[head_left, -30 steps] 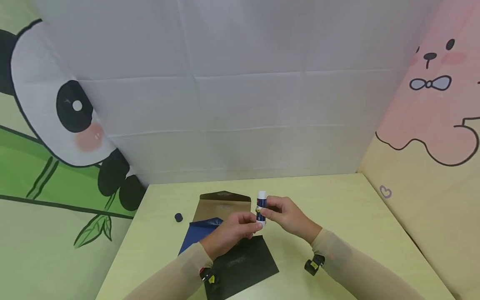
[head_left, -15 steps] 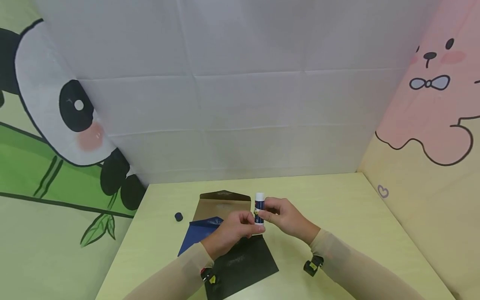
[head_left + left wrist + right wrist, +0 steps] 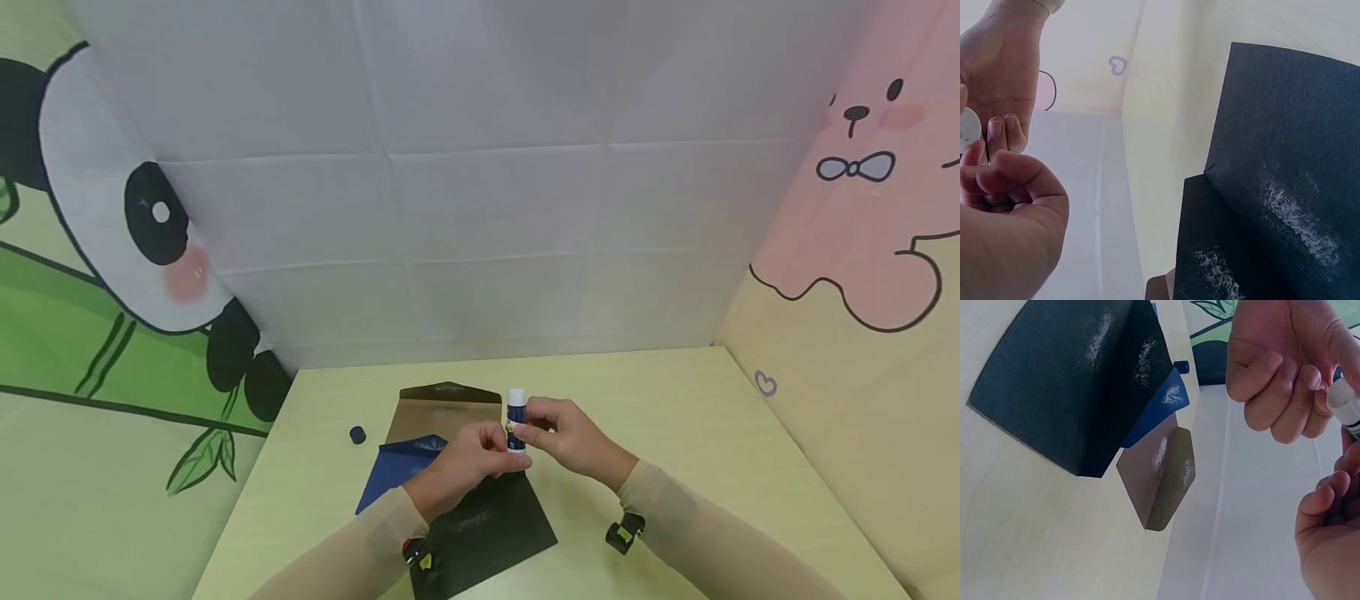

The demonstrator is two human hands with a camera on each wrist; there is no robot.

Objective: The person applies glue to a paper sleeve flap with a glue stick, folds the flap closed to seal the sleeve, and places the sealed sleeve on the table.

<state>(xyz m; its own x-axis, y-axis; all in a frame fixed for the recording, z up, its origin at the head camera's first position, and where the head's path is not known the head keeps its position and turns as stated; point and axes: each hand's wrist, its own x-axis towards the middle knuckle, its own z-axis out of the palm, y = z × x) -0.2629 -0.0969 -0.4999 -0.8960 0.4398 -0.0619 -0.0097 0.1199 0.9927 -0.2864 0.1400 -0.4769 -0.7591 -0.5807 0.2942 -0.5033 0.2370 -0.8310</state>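
An uncapped glue stick [image 3: 516, 417] with a dark blue body and white top stands upright between my hands, above the envelopes. My left hand [image 3: 463, 465] pinches its white base between thumb and fingers. From the right, my right hand [image 3: 572, 440] grips the blue body with thumb and fingertips. In the left wrist view only the round white base of the glue stick [image 3: 969, 128] shows. A black envelope [image 3: 495, 529] lies below the hands, overlapping a blue envelope [image 3: 393, 475] and a brown envelope [image 3: 442, 417]. Whitish smears mark the open flaps [image 3: 1171, 395].
A small dark blue cap [image 3: 357, 434] lies on the pale wood-grain table [image 3: 637, 392], left of the envelopes. White cloth [image 3: 480, 308] hangs behind the table, with printed cartoon cloths at both sides. Small cameras [image 3: 625, 532] are strapped to the wrists.
Both hands have shifted slightly left and down with the glue stick between them. The envelopes and cap have stayed in place.
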